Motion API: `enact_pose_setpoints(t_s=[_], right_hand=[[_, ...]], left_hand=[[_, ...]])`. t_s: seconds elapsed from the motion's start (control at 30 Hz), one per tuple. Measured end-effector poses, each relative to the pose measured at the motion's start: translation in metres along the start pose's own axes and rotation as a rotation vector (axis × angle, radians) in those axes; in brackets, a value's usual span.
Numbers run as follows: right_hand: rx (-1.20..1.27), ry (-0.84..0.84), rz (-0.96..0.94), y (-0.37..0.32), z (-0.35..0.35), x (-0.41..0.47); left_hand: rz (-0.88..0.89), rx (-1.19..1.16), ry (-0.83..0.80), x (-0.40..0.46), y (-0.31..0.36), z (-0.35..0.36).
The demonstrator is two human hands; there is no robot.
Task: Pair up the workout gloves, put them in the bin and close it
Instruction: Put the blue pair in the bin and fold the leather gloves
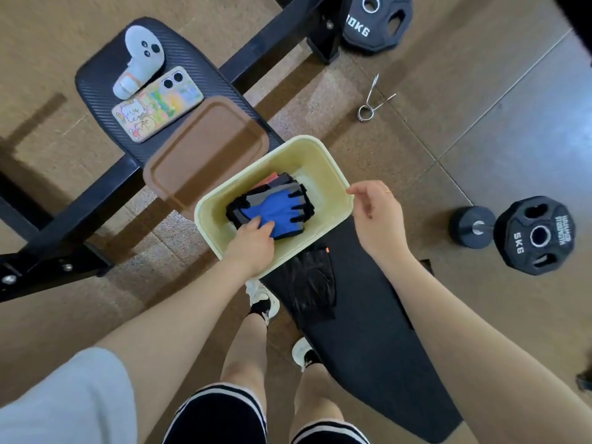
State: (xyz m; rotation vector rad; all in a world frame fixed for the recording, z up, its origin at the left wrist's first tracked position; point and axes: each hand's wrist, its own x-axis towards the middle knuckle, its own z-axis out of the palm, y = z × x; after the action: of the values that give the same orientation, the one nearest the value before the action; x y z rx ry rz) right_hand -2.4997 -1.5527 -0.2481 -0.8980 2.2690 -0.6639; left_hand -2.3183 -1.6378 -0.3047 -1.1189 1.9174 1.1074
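Note:
A pale yellow bin (330, 169) stands open on the black bench. Inside it lies a stack of fingerless gloves, with a blue and grey glove (282, 208) on top and a red edge showing underneath. My left hand (253, 243) reaches into the bin and its fingers pinch the near edge of the blue glove. My right hand (374, 213) rests at the bin's right rim, thumb and forefinger on the edge. A black glove pair (312, 283) lies on the bench just below the bin. The brown translucent lid (205, 152) lies beside the bin at its upper left.
A phone (158, 104) and a white controller (141, 56) lie on the bench's far pad. On the floor sit a 10 kg plate (374, 20), a 5 kg plate (535, 235), a dumbbell end (472, 222) and a spring collar (371, 100). My legs and shoes stand left of the bench.

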Motion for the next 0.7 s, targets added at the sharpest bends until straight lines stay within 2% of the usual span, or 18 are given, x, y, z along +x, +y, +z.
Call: enact_pose_setpoints(t_s=[0.07,0.1,0.17,0.23,0.3,0.37,0.47,0.53,0.6,0.63,0.7], right_hand=[[0.006,0.056,0.091,0.017,-0.01,-0.021],[0.008,0.048,0.154,0.03,-0.009,-0.032],[0.005,-0.053,0.298,0.058,0.0,-0.054],[-0.139,-0.286,0.375,0.088,0.021,-0.075],[-0.404,-0.565,0.337,0.112,0.048,-0.096],[-0.474,-0.635,0.35,0.132,0.073,-0.11],[-0.391,-0.453,0.436,0.151,0.102,-0.114],[-0.408,-0.387,0.397,0.155,0.114,-0.116],[-0.375,-0.412,0.281,0.157,0.121,-0.119],[-0.298,-0.427,0.231,0.158,0.123,-0.121],[-0.003,-0.403,0.27,0.161,0.118,-0.125]], left_hand=[[0.087,-0.045,0.206,-0.012,0.011,0.003],[0.194,-0.054,0.338,-0.019,0.016,0.009],[0.413,-0.06,0.511,-0.031,0.026,0.026],[0.528,-0.143,0.485,-0.039,0.032,0.05],[0.537,-0.244,0.404,-0.04,0.033,0.074],[0.466,-0.33,0.393,-0.038,0.03,0.098],[0.245,-0.506,0.389,-0.03,0.022,0.13],[0.08,-0.557,0.326,-0.023,0.016,0.149],[-0.088,-0.512,0.225,-0.016,0.01,0.165],[-0.187,-0.493,0.177,-0.013,0.008,0.173],[-0.356,-0.537,0.14,-0.01,0.01,0.186]])
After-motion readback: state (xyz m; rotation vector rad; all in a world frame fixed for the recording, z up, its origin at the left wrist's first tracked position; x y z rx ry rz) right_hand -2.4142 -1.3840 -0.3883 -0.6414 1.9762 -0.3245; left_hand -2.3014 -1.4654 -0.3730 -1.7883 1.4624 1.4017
